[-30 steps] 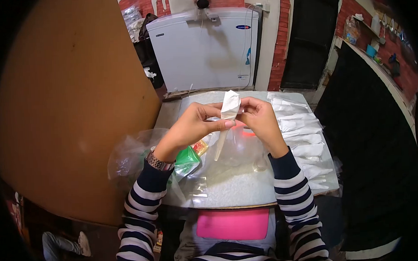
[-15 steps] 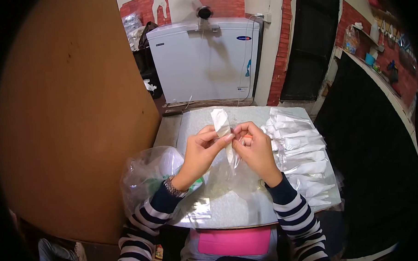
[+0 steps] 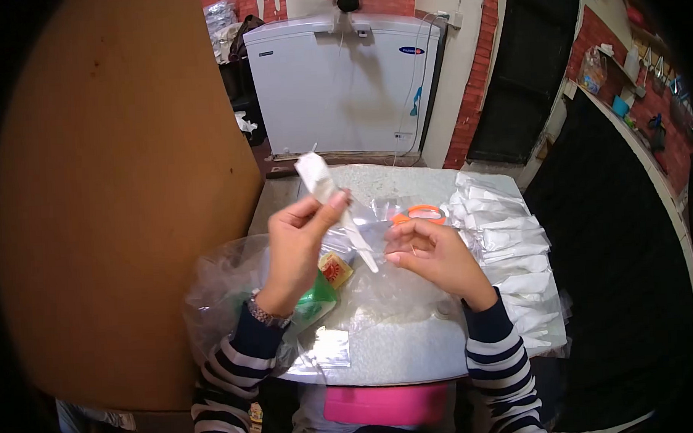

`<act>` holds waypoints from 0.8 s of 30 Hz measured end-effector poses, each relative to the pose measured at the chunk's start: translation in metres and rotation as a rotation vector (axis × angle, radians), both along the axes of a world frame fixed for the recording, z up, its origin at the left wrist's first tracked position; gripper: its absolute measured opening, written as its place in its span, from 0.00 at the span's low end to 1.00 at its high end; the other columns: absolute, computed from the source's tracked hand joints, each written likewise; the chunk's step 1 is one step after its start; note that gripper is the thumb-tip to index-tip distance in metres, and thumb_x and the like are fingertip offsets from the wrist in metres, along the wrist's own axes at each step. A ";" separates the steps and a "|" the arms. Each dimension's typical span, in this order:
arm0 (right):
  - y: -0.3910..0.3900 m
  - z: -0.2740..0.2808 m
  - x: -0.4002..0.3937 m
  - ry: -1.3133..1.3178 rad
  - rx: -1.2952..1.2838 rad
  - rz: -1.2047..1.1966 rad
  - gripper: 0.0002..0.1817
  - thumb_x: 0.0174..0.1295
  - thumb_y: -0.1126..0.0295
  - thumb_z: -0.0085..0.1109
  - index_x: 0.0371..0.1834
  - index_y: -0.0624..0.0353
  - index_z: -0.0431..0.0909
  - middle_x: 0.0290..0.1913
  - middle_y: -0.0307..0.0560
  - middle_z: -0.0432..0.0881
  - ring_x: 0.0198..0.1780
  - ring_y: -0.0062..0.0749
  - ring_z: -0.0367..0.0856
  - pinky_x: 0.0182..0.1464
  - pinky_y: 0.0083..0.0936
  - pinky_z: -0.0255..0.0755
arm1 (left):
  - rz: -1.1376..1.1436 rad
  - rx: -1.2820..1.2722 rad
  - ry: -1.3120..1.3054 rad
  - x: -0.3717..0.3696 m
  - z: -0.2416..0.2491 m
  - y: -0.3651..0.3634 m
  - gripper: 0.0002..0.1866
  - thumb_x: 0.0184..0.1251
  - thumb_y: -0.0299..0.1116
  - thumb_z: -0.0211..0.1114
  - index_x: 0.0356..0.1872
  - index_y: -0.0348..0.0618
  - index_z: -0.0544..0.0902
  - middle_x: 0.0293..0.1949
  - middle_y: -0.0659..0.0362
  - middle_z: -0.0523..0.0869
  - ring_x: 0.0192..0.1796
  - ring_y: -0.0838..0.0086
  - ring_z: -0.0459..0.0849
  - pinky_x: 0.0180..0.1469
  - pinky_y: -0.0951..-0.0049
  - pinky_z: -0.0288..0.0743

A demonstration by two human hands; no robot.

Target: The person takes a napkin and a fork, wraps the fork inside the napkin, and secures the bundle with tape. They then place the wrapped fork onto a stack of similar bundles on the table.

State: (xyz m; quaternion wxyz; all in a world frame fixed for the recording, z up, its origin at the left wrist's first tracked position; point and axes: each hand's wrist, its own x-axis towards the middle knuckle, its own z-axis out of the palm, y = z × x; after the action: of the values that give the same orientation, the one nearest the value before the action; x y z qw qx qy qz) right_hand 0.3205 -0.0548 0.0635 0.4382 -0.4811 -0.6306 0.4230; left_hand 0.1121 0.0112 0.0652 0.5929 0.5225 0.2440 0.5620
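Left hand, head view: the left hand [image 3: 293, 247] is closed in a pinch, thumb against fingers, around a slim white wrapped piece [image 3: 314, 175] that slants through the grip.
Right hand: the right hand [image 3: 443, 260] is half curled, thumb near forefinger; whether it grips anything thin, I cannot tell.
Orange loop [image 3: 425, 208]: just beyond the right hand.
White bundles [image 3: 507, 237]: in a row to the right hand's right.
Yellow-and-red packet [image 3: 335, 269]: near the left hand, on its right.
Clear bag [image 3: 223, 278]: left of the left hand.
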 end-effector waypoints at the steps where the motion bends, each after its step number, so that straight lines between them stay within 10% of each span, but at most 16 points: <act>1: 0.000 0.001 0.003 0.026 -0.009 0.009 0.16 0.61 0.76 0.65 0.52 0.67 0.77 0.44 0.44 0.84 0.47 0.24 0.84 0.52 0.20 0.77 | -0.009 0.013 -0.053 -0.005 -0.001 0.006 0.12 0.70 0.28 0.64 0.46 0.26 0.83 0.47 0.51 0.86 0.50 0.73 0.83 0.57 0.72 0.75; 24: -0.001 0.015 0.059 -0.101 -0.106 -0.101 0.13 0.61 0.72 0.67 0.44 0.69 0.82 0.40 0.48 0.86 0.39 0.23 0.84 0.44 0.18 0.79 | 0.145 0.009 -0.190 -0.017 -0.004 0.025 0.13 0.73 0.30 0.62 0.51 0.29 0.81 0.48 0.56 0.85 0.49 0.79 0.82 0.55 0.80 0.75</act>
State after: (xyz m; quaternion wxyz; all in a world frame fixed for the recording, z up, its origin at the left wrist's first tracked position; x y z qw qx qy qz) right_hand 0.3800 -0.0560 0.0789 0.4004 -0.5556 -0.6034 0.4085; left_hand 0.0948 0.0363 0.0611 0.5687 0.4508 0.2214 0.6514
